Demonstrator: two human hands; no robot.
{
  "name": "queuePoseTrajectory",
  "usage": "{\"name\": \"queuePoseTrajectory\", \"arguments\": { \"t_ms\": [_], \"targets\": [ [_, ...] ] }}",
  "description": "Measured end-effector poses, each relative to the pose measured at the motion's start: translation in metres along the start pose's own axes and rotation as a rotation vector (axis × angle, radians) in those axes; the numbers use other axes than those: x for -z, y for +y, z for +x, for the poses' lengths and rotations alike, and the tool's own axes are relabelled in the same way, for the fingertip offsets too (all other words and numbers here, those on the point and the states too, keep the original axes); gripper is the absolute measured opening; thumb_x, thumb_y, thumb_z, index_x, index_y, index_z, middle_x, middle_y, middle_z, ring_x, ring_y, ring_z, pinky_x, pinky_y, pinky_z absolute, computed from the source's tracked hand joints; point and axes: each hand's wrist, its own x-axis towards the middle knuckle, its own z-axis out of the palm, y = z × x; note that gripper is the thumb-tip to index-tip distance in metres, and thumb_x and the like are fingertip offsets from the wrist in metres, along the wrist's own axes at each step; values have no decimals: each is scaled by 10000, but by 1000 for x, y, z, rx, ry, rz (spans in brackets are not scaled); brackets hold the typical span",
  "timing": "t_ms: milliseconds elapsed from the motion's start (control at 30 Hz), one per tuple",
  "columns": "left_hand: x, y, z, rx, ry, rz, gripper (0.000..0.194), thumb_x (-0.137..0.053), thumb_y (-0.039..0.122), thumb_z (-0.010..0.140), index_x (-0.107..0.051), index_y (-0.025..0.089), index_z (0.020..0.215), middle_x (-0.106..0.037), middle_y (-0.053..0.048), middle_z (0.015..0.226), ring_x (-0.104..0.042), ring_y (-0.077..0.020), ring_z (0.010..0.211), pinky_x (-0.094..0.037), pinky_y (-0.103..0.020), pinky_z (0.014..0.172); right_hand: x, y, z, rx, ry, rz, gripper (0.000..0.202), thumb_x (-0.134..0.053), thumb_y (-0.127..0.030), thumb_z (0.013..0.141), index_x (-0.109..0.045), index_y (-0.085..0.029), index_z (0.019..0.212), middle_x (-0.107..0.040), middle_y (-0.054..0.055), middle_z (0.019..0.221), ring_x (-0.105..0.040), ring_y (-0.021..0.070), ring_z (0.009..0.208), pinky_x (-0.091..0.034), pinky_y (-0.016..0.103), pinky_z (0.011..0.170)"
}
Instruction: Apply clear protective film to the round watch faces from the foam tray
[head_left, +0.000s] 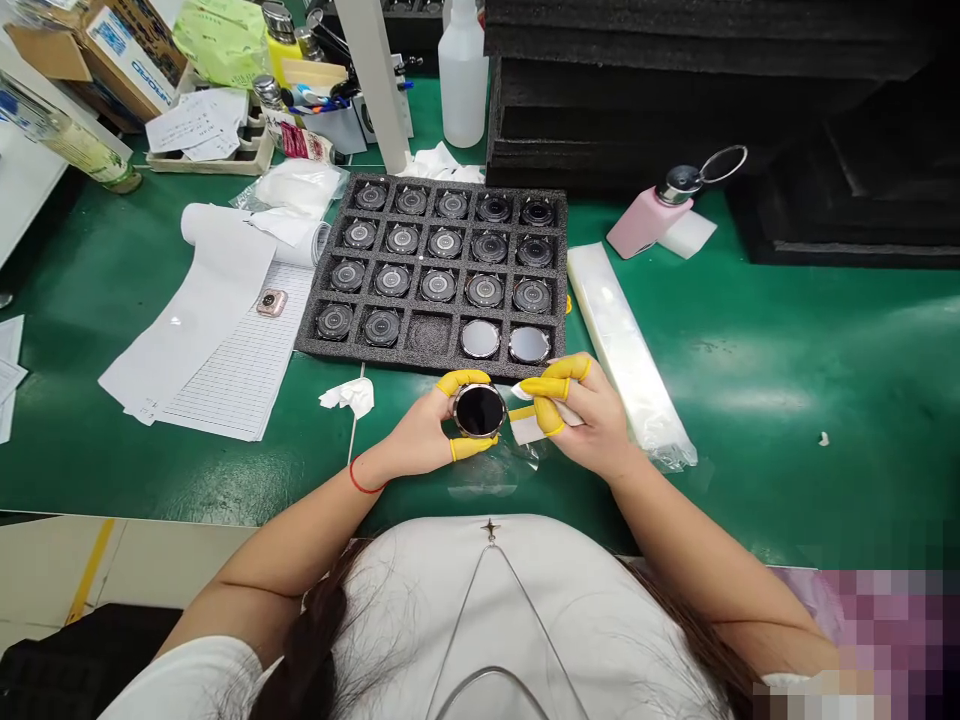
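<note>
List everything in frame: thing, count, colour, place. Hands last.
watch case: 1, dark glass face, metal rim, held in left hand
clear film: 1, transparent with a yellow tab, pinched in right hand
foam tray: 1, black, on the mat ahead; 19 cells filled, 1 empty in the front row
pink dispenser bottle: 1, pink, right of tray
plastic sleeve: 1, clear and whitish, right of tray
lined papers: a few sheets, white, left of tray
small square watch: 1, pinkish, on the papers
white bottle: 1, behind tray
green mat: 1, covers the bench
left hand: yellow finger cots, holds watch case
right hand: yellow finger cots, holds clear film
</note>
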Motion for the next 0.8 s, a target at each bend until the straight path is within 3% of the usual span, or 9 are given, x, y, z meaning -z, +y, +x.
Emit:
{"name": "queuePoseTrajectory", "arguments": {
  "t_ms": [100, 267, 633, 800],
  "targets": [
    [-1, -3, 0, -17, -14, 28, 569, -753, 236, 710, -465, 209, 1200, -614, -51, 1099, -641, -156, 897, -543, -271, 811, -8, -11, -4, -9, 18, -26, 221, -556, -85, 848, -656, -228, 985, -559, 50, 833, -522, 170, 788, -471, 336, 688],
    [-4, -7, -2, 7, -61, 92, 561, -725, 268, 747, -448, 225, 1234, -624, -45, 1071, -640, -141, 828, -548, -250, 737, -15, -12, -10, 79, -73, -155, 153, -548, -99, 848, -662, -201, 844, -574, 75, 876, -505, 194, 843, -456, 356, 719],
    [-3, -14, 1, -62, 125, 92, 561, -743, 206, 718, -466, 207, 1207, -611, -53, 1104, -634, -156, 928, -546, -260, 800, -15, -12, -12, 162, -131, -212, 149, -534, -112, 854, -657, -187, 813, -577, 77, 862, -486, 192, 841, -458, 364, 757],
    [-2, -14, 1, -58, 161, 132, 574, -753, 208, 701, -480, 213, 1205, -599, -54, 1139, -631, -161, 938, -544, -263, 808, -19, -19, -15, 156, -142, -119, 156, -539, -107, 858, -665, -185, 909, -580, 68, 840, -494, 184, 820, -456, 361, 750]
  ]
}}
